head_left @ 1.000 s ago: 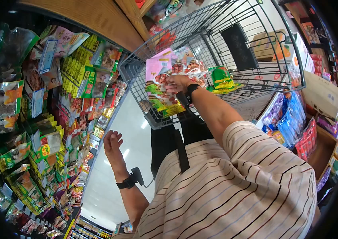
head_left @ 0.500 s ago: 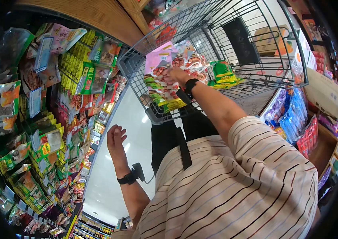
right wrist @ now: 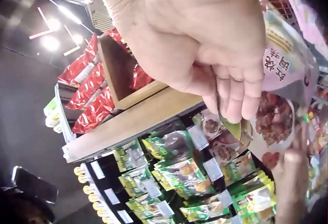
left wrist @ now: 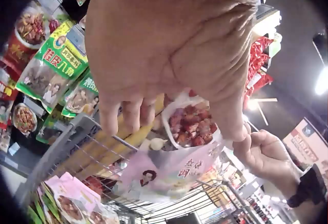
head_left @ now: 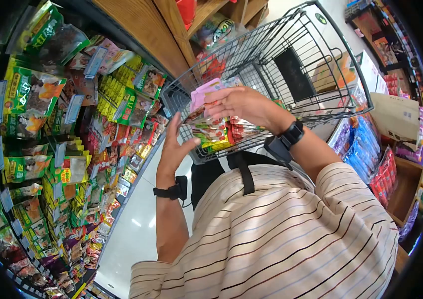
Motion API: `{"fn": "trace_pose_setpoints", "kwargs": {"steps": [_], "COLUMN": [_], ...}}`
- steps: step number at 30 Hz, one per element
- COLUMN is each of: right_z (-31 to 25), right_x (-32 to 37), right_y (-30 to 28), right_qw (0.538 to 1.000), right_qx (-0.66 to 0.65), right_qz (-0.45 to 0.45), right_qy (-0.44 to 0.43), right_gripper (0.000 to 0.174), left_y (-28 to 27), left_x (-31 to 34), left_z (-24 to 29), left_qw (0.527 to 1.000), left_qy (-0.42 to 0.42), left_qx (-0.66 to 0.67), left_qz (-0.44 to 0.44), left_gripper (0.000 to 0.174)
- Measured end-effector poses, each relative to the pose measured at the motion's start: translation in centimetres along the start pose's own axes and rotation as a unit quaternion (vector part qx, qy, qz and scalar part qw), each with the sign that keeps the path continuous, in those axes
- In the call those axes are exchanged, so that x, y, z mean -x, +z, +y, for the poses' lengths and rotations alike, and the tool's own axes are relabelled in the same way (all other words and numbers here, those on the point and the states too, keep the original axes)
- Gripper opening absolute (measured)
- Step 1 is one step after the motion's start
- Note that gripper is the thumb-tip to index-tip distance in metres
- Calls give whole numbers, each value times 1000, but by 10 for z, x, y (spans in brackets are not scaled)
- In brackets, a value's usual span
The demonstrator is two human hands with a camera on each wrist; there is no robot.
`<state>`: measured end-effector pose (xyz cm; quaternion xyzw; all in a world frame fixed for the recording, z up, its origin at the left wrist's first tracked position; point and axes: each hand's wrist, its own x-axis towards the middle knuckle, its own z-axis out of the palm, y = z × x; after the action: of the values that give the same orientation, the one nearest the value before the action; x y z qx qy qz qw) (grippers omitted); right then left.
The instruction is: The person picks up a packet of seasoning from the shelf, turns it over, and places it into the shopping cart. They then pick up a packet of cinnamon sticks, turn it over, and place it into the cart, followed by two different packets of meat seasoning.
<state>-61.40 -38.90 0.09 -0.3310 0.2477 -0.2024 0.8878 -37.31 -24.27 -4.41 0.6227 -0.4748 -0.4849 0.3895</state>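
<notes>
Since prev. frame, R hand (head_left: 251, 106) has left stack (head_left: 209, 133) in cart (head_left: 293, 74); L hand (head_left: 172, 153) has neared cart. Head: 1 packet (head_left: 195, 115) above cart, btwn 2 hands; R pinches it, L's hold can't tell. L wrist: stack in cart, uncountable. R wrist: prob. best grip edges firmly, over cart.

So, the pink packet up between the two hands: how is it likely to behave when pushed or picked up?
The pink packet will probably flex, since its surface looks bowed in the right wrist view. It looks thin in the head view, so it seems unlikely to roll. Its film-like sheen suggests it may slip a little.
</notes>
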Motion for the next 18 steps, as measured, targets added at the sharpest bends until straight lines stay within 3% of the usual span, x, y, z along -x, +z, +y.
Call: {"fn": "trace_pose_setpoints", "kwargs": {"steps": [5, 6, 9, 10, 13, 14, 17, 18], "right_z": [-27, -29, -47, -52, -70, -71, -68, -63], "right_x": [26, 29, 35, 33, 36, 34, 29, 28], "right_y": [30, 35, 56, 58, 65, 60, 46, 44], "right_qw": [996, 995, 992, 990, 984, 979, 961, 957], "right_qx": [-29, -28, -19, -8, 14, 40, 166, 186], "right_qz": [-73, -89, -108, -114, -77, -64, 57, 61], "right_qy": [-30, -38, -70, -85, -161, -191, -214, -212], "right_gripper": [39, 39, 40, 42, 43, 42, 38, 38], "left_y": [11, 12, 11, 15, 10, 13, 8, 9], "left_x": [6, 5, -1, 0, 8, 5, 14, 21], "left_z": [14, 23, 43, 57, 70, 72, 79, 90], "left_qw": [997, 996, 995, 988, 977, 963, 948, 935], "left_qy": [46, 73, 77, 114, -6, 59, 60, 70], "left_qx": [57, 27, 54, 85, 198, 250, 291, 329], "left_qz": [17, 40, 45, 67, 75, 85, 114, 110], "left_gripper": [85, 68, 53, 44, 43, 40, 39, 39]}}
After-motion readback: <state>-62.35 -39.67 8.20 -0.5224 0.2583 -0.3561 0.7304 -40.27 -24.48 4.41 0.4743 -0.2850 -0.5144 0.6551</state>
